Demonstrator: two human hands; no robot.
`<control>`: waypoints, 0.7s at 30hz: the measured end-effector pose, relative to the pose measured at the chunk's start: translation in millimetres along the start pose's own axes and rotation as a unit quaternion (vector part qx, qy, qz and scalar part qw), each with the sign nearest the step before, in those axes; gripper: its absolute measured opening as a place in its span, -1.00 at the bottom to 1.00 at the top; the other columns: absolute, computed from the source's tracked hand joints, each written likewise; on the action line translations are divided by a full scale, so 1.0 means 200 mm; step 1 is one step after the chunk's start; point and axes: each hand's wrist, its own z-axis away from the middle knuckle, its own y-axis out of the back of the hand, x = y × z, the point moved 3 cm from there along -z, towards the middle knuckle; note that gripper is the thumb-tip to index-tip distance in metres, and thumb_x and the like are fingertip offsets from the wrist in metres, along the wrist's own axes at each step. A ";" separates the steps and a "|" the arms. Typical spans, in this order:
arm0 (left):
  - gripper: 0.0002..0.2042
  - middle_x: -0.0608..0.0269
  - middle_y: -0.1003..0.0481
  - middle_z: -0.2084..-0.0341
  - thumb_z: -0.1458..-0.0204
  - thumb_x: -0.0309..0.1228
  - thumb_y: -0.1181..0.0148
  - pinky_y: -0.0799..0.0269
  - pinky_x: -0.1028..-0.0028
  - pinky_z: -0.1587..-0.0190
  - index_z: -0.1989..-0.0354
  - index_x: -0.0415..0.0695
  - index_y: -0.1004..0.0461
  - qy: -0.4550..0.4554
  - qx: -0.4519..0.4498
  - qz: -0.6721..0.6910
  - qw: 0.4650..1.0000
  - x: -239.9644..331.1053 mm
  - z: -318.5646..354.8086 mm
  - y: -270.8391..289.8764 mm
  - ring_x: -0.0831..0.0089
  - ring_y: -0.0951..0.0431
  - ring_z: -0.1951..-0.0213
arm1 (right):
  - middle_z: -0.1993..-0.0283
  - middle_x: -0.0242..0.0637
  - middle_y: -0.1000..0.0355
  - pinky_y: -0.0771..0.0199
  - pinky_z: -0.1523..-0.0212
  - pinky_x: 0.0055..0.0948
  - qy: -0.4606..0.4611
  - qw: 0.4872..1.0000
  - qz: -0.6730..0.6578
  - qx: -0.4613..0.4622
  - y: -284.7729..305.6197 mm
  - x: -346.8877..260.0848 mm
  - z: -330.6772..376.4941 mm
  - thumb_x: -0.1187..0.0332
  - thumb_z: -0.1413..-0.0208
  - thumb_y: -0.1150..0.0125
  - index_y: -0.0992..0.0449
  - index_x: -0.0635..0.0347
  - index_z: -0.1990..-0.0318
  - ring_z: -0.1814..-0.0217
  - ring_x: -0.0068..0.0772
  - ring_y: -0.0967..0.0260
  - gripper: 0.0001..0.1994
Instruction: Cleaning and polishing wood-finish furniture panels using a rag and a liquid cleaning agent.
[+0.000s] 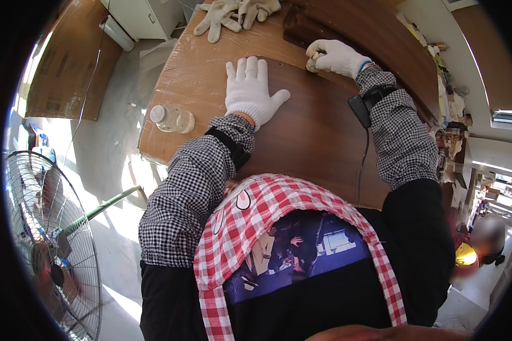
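My left hand, in a white knit glove, lies flat with fingers stretched and thumb out on a dark brown wooden panel. Near the panel's far edge, my right hand, gloved the same way, is closed with its fingers pinched round a small beige wad. The fingers partly cover that wad, and its material cannot be made out. Beyond and to the right of the right hand, more dark brown boards lie along the table.
A clear bottle with a white cap lies left of my left forearm on the plastic-covered table. Spare work gloves rest at the far edge. A wire-caged fan stands at left. Another person is at far right.
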 end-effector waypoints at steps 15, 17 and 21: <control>-0.15 0.05 -0.30 -0.48 -0.31 0.25 -0.11 0.18 -0.12 -0.66 -0.52 -0.22 -0.26 -0.012 0.035 -0.101 0.994 -0.09 -0.05 -0.07 0.02 -0.18 -0.54 | -0.02 -0.37 -0.56 -0.56 0.03 -0.50 -0.142 0.862 -0.288 0.391 0.18 1.42 1.28 0.33 -0.26 -0.38 -0.57 0.19 -0.21 0.11 -0.58 -0.50 -0.61; -0.16 0.05 -0.29 -0.49 -0.32 0.25 -0.09 0.18 -0.13 -0.66 -0.53 -0.19 -0.26 -0.032 0.011 -0.118 0.993 -0.08 -0.09 -0.06 0.01 -0.17 -0.55 | -0.01 -0.38 -0.57 -0.57 0.02 -0.48 -0.110 0.784 -0.381 0.477 0.09 1.62 1.43 0.31 -0.30 -0.35 -0.59 0.15 -0.18 0.08 -0.58 -0.51 -0.66; -0.17 0.06 -0.30 -0.51 -0.34 0.29 -0.01 0.19 -0.17 -0.65 -0.55 -0.12 -0.27 -0.054 0.003 -0.146 0.988 0.14 -0.23 -0.08 -0.02 -0.14 -0.56 | -0.04 -0.37 -0.61 -0.55 -0.12 -0.47 -0.161 0.600 -0.550 0.557 -0.15 1.87 1.63 0.30 -0.38 -0.30 -0.61 0.16 -0.15 -0.01 -0.50 -0.55 -0.72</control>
